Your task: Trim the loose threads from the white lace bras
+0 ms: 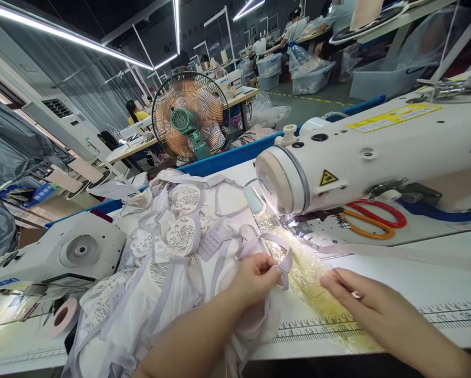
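My left hand (pixel 257 278) pinches a lavender bra strap (pixel 285 258) between thumb and fingertips, and the strap loops up above the hand. To its right my right hand (pixel 363 302) is closed, with a small shiny metallic bit showing at the fingers; what it holds I cannot make out. Under and left of my left arm lies a pile of white lace bras (pixel 182 233) with lavender edging. A clear, yellowish taped patch (pixel 310 281) covers the table between my hands. Just beyond the hands is the lit needle area of a white sewing machine (pixel 361 152).
Red-handled scissors (pixel 396 214) and orange-handled scissors (pixel 371 230) lie beneath the machine arm. A printed ruler (pixel 314 331) runs along the table's front. Another machine (pixel 62 252) and a pink tape roll (pixel 64 317) stand left. Behind are a large fan (pixel 190 115) and several seated people.
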Tool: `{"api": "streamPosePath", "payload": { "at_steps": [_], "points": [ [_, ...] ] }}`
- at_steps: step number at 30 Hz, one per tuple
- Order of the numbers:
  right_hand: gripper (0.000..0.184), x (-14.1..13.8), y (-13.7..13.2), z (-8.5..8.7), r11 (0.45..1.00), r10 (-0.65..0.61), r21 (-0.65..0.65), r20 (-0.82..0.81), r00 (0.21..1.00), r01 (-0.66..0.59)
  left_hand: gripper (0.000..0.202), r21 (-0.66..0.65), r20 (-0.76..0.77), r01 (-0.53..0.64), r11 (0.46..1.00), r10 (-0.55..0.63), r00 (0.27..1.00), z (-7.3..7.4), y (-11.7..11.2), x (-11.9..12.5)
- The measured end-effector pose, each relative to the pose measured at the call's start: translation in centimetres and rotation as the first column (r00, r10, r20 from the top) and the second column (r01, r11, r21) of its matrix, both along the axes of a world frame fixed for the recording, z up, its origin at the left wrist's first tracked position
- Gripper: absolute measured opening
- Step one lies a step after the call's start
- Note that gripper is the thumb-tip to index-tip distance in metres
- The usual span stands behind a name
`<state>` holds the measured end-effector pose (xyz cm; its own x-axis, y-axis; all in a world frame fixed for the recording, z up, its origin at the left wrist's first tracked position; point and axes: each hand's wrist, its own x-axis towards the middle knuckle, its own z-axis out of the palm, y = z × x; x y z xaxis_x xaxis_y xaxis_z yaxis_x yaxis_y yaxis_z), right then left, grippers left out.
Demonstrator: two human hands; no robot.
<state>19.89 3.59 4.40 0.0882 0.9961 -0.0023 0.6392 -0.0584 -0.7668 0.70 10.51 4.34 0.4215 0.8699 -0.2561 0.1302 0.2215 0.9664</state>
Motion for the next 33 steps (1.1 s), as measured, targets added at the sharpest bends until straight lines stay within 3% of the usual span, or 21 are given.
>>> {"api": "streamPosePath", "payload": {
  "at_steps": [5,12,17,23,33],
  "points": [
    [0.028,-4.0,1.9,-0.8,0.983,0.137,-0.086,-0.234,0.962,-0.161,0.036,-0.11,0.121,0.04,0.993,-0.026,0.992,0.5,-0.2,-0.3],
    [0.031,-4.2,2.8,-1.3,0.972,0.147,-0.134,-0.297,0.944,-0.193,0.038,-0.178,0.127,0.073,0.981,-0.051,0.991,0.4,0.1,-0.7],
    [0.038,-3.3,1.4,0.0,0.989,-0.043,-0.149,-0.172,0.984,0.017,0.032,-0.18,0.086,0.054,0.982,-0.039,0.995,0.2,0.1,-0.8],
    [0.036,-1.4,-0.1,-0.6,0.949,0.304,-0.11,0.058,0.951,-0.296,0.028,-0.199,0.085,0.013,0.98,0.004,0.996,0.0,0.1,-0.6],
    [0.033,-1.9,-0.1,-1.7,0.949,0.304,-0.128,0.138,0.943,-0.287,0.026,-0.176,0.082,0.009,0.984,0.006,0.997,0.6,-0.1,-0.3]
  ]
}}
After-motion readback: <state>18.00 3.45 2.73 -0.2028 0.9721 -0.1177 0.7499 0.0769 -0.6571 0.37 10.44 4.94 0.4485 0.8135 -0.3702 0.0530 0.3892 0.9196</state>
